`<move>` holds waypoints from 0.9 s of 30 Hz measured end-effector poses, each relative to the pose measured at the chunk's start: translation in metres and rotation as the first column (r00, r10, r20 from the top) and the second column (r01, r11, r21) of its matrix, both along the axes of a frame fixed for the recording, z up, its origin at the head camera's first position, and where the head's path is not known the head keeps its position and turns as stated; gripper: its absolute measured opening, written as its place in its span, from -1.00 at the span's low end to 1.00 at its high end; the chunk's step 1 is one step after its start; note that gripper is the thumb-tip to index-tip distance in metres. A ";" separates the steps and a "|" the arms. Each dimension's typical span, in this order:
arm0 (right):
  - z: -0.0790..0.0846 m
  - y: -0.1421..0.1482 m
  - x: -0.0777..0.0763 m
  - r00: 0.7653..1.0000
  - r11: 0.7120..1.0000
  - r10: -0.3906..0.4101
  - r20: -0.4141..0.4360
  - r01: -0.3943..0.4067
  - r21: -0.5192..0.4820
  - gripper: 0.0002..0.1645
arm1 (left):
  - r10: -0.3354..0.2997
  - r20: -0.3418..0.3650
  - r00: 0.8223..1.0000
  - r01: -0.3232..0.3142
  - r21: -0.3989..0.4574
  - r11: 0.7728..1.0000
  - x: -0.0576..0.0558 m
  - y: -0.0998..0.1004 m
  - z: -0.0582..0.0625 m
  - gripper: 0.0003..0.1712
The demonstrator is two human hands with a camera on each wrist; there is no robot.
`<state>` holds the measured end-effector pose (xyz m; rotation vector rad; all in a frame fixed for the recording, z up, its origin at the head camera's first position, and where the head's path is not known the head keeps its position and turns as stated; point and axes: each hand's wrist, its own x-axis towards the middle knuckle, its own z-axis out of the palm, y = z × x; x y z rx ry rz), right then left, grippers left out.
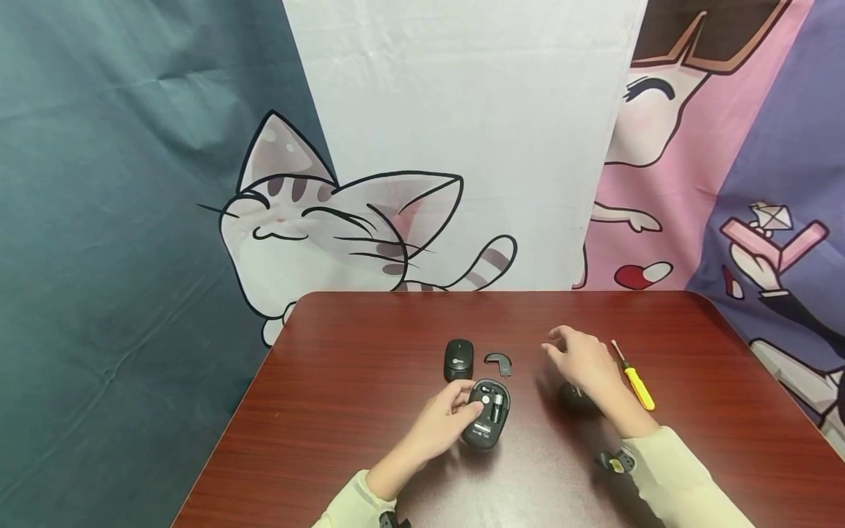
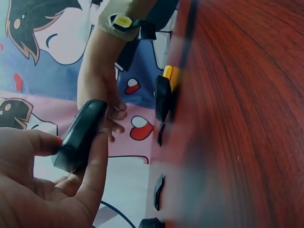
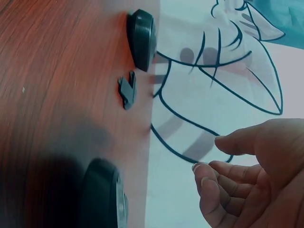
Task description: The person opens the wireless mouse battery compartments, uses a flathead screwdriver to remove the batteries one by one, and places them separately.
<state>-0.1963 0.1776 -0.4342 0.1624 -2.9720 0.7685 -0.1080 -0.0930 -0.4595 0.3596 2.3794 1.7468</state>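
Observation:
My left hand (image 1: pixel 445 418) grips a black computer mouse (image 1: pixel 485 433) by its side, thumb on the underside, which faces up. The mouse's bottom cover is off, and a pale cylinder shows in the battery bay. In the left wrist view that mouse (image 2: pixel 80 137) is seen edge-on between thumb and fingers. My right hand (image 1: pixel 584 359) hovers over the table with loosely bent fingers and nothing between them, as the right wrist view of this hand (image 3: pixel 242 175) confirms. Beneath its wrist lies another black object (image 1: pixel 576 396), partly hidden.
Farther back on the table (image 1: pixel 343 367) stand a small black mouse (image 1: pixel 458 359) and a curved black cover piece (image 1: pixel 499 363). A yellow-handled screwdriver (image 1: pixel 638 386) lies right of my right hand. Close to the table's back edge hangs a printed cloth (image 1: pixel 462 110).

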 end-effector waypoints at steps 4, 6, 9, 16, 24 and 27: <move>0.002 0.013 0.004 1.000 1.000 -0.012 -0.024 0.012 0.002 -0.55 | 0.017 0.010 1.000 -0.017 0.019 1.000 -0.001 0.000 0.000 -0.58; 0.002 0.019 0.005 0.999 1.000 -0.016 -0.031 0.016 -0.001 -0.55 | 0.027 0.012 1.000 -0.028 0.021 0.999 -0.002 0.000 0.000 -0.59; 0.004 0.028 0.008 0.999 1.000 -0.021 -0.025 0.021 -0.012 -0.54 | 0.035 0.012 0.999 -0.035 0.016 0.999 -0.002 -0.001 0.001 -0.58; 0.004 0.047 0.014 0.999 0.999 -0.038 -0.027 0.037 -0.014 -0.50 | 0.046 -0.015 0.999 -0.046 -0.029 0.999 -0.004 -0.003 0.003 -0.56; 0.000 0.073 0.020 0.997 0.997 -0.072 -0.024 0.072 -0.007 -0.47 | 0.052 0.006 0.999 -0.052 0.009 0.999 -0.007 -0.005 -0.001 -0.54; -0.004 0.083 0.021 0.996 0.996 -0.089 -0.017 0.089 0.002 -0.47 | 0.019 0.056 0.998 -0.025 0.112 0.993 -0.007 -0.005 -0.002 -0.53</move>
